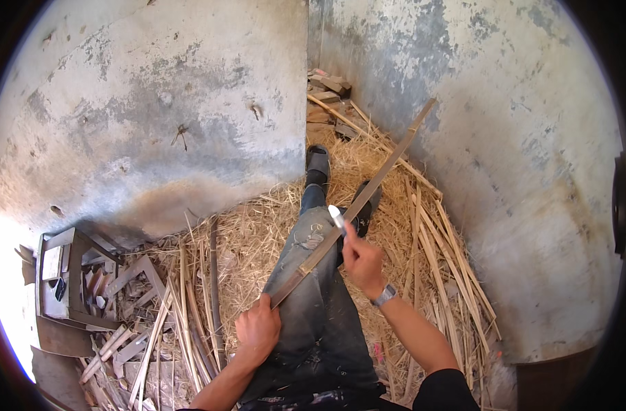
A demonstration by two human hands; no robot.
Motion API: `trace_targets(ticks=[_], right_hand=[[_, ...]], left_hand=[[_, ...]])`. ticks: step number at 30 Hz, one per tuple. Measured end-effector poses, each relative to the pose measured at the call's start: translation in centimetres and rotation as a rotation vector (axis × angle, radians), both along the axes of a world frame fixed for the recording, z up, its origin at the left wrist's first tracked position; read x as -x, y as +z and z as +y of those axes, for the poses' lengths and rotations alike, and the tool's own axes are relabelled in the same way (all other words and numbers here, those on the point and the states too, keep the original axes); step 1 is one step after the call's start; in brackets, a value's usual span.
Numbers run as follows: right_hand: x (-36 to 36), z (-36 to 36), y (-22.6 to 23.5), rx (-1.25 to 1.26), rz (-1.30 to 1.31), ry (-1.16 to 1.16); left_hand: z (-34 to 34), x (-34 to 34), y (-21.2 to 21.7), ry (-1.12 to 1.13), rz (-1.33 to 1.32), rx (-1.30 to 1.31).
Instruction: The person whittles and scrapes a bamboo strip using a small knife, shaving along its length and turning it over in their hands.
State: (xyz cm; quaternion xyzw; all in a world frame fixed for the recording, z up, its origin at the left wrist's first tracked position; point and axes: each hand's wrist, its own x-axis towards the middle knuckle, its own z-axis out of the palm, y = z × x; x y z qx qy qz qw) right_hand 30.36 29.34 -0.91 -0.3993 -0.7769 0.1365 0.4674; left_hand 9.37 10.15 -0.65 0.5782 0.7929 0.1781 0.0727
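Observation:
A long bamboo strip (374, 185) slants across my legs, from lower left up toward the right wall. Its near end is in my left hand (258, 329), whose fingers are closed round it beside my thigh. Farther along the strip, my right hand (362, 259) is closed on a knife. The short, bright blade (337, 216) of the knife shows beyond my fingers, close over the strip; its handle is mostly hidden in my grip. Whether the edge touches the bamboo I cannot tell. A watch (384, 294) is on my right wrist.
Pale shavings (258, 226) cover the floor round my feet. More bamboo strips (456, 260) lie along the right wall, others (183, 315) at my left. A wooden stool (77, 274) stands left among scraps; wood blocks (330, 85) are piled by the far wall corner.

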Motion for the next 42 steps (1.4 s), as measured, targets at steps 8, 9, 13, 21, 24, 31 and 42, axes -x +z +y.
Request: trace_targets(ticks=[8, 9, 13, 21, 24, 31, 42], right_hand=[[-2.3, 1.8, 0.9, 0.169, 0.054, -0.052], [-1.9, 1.0, 0.6, 0.212, 0.032, -0.083], [0.2, -3.6, -2.4, -0.081, 0.057, 0.31], [0.0, -1.9, -2.9, 0.079, 0.096, 0.087], [1.3, -4.8, -2.0, 0.044, 0.039, 0.331], [1.6, -4.2, 0.4, 0.15, 0.143, 0.219], [3.8, -1.6, 0.5, 0.062, 0.17, 0.155]], left_hand=[[0.0, -0.5, 0.3, -0.018, -0.051, -0.003], [0.1, -0.6, 0.4, -0.018, -0.05, -0.008], [0.0, -0.1, -0.4, -0.006, -0.033, 0.001], [0.3, -0.4, 0.6, -0.029, -0.062, -0.016], [0.0, 0.1, -0.1, 0.01, -0.076, 0.031], [0.0, 0.2, -0.4, -0.012, -0.109, 0.084], [-0.3, 1.3, -1.2, -0.032, -0.097, 0.061]])
